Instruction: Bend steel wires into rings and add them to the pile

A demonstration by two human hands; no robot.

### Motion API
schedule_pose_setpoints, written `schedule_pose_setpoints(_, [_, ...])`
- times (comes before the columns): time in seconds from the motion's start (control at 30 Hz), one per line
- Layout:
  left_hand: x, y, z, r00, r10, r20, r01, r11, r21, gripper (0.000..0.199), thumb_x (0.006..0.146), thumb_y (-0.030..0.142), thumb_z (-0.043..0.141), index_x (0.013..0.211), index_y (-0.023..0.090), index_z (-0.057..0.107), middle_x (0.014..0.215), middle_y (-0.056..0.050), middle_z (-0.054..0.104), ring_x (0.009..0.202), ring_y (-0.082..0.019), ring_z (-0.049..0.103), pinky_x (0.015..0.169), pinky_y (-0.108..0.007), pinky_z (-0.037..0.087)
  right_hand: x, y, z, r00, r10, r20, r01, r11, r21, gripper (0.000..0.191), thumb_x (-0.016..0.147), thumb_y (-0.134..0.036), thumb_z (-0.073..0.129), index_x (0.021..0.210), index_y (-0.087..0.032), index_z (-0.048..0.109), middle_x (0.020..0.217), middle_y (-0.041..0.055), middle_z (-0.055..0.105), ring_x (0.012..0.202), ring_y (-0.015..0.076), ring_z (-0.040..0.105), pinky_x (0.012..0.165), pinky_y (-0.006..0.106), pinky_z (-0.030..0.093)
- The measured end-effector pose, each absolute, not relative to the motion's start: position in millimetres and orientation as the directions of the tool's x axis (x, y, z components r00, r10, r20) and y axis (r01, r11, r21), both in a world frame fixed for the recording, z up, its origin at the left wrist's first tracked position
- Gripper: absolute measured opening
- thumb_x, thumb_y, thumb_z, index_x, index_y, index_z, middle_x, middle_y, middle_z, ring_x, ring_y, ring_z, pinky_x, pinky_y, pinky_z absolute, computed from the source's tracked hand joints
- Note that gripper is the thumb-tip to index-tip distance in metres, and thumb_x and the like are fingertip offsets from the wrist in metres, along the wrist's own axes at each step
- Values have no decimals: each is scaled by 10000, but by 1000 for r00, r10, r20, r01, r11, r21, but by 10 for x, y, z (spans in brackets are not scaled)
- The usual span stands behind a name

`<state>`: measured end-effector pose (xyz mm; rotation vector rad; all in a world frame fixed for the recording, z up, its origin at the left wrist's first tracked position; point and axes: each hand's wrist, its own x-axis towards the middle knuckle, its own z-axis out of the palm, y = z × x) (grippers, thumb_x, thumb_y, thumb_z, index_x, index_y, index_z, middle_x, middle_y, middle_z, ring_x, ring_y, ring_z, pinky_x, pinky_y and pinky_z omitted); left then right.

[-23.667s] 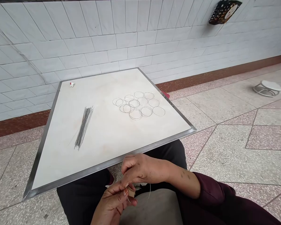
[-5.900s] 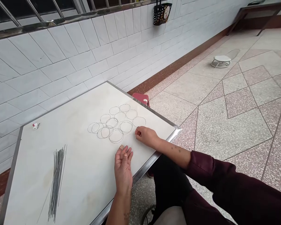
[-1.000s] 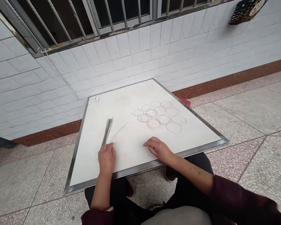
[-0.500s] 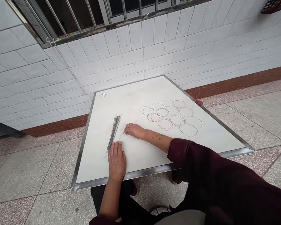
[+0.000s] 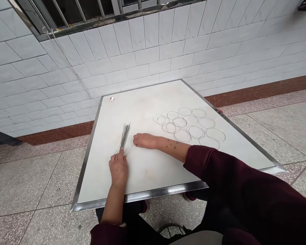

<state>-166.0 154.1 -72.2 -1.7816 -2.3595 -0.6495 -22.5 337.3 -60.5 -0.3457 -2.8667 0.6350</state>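
Observation:
A bundle of thin dark wires [image 5: 124, 135] lies on the left part of the white table [image 5: 142, 102]. Over its near end, my left hand [image 5: 118, 166] has its fingers curled down on the wires. To the right of the bundle, my right hand [image 5: 144, 140] pinches a couple of thin wires [image 5: 130, 148], which slant down toward my left fingertips. Several thin wire rings [image 5: 182, 135] lie partly overlapping on the right side of the table.
A small red and white object [image 5: 112, 99] sits at the table's far left corner. Metal edging [image 5: 165, 191] frames the tabletop. Behind it stands a tiled wall [image 5: 148, 51] with a barred window [image 5: 81, 12].
My left hand has gone from lying fairly flat to curling over the bundle's near end, slightly left. My right hand stays nearly in place with the thin wires. The camera view has shifted a little.

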Motion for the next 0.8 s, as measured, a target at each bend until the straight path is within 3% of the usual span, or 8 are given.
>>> schedule_pose_setpoints(0.13, [-1659, 1524, -714, -327, 883, 337, 929, 235, 287, 392, 940, 179, 405, 1294, 146, 571, 1054, -132, 712, 1055, -303, 571, 884, -433, 441, -140, 3368, -506, -963, 248, 101, 171, 860, -480, 180, 878, -132, 561, 709, -193, 559, 793, 39, 570, 703, 169, 467, 619, 295, 380])
schedule_pose_setpoints(0.3, [-1660, 1496, -698, -357, 874, 330, 909, 244, 337, 407, 922, 138, 409, 1287, 171, 586, 1103, -125, 705, 1081, -298, 560, 907, -440, 430, 242, 3378, -314, -935, 336, 113, 212, 785, -582, 169, 916, -253, 560, 753, -213, 582, 742, 20, 587, 689, 180, 503, 647, 313, 407])
schedule_pose_setpoints(0.4, [-1660, 1515, -684, -382, 864, 328, 887, 245, 391, 413, 913, 118, 407, 1272, 170, 604, 1099, -128, 707, 1092, -300, 557, 928, -450, 423, 495, 3333, -139, -894, 425, 145, 239, 725, -646, 45, 883, -217, 581, 856, -214, 617, 819, 20, 618, 718, 180, 524, 672, 314, 407])
schedule_pose_setpoints(0.57, [-1624, 1519, -565, -435, 836, 334, 820, 214, 532, 413, 905, 109, 394, 1225, 168, 648, 1089, -149, 704, 1133, -320, 549, 973, -495, 404, 734, 2965, 64, -748, 622, 230, 242, 580, -778, 182, 868, -192, 540, 1046, -208, 577, 882, 18, 609, 724, 149, 533, 672, 294, 425])
schedule_pose_setpoints(0.63, [-1546, 1465, -492, -448, 827, 341, 776, 169, 608, 382, 911, 149, 420, 1200, 183, 666, 1141, -152, 692, 1197, -330, 518, 1015, -524, 376, 786, 2732, 76, -679, 694, 239, 205, 492, -846, 120, 913, -249, 489, 1005, -201, 550, 911, 24, 613, 730, 136, 557, 648, 275, 450])
schedule_pose_setpoints(0.73, [-1297, 1321, -421, -437, 840, 320, 662, 60, 747, 314, 915, 250, 488, 1153, 216, 690, 1221, -117, 681, 1218, -305, 529, 1045, -504, 383, 865, 2375, 57, -615, 756, 224, 109, 363, -925, 174, 983, -336, 386, 998, -203, 498, 892, 24, 626, 691, 115, 590, 607, 252, 480])
schedule_pose_setpoints(0.77, [-1180, 1263, -415, -432, 850, 301, 603, 25, 797, 306, 922, 295, 496, 1146, 221, 692, 1214, -106, 689, 1189, -289, 561, 1026, -483, 414, 894, 2267, 52, -584, 782, 216, 40, 294, -955, 196, 993, -371, 379, 991, -208, 489, 899, 23, 627, 694, 107, 598, 609, 242, 485])
schedule_pose_setpoints(0.8, [-1051, 1205, -416, -421, 864, 275, 534, -8, 846, 314, 933, 338, 490, 1142, 220, 693, 1197, -101, 701, 1150, -273, 597, 995, -460, 451, 924, 2169, 50, -551, 816, 172, -135, 116, -984, 195, 969, -401, 467, 963, -209, 500, 910, 23, 631, 711, 107, 609, 625, 242, 491])
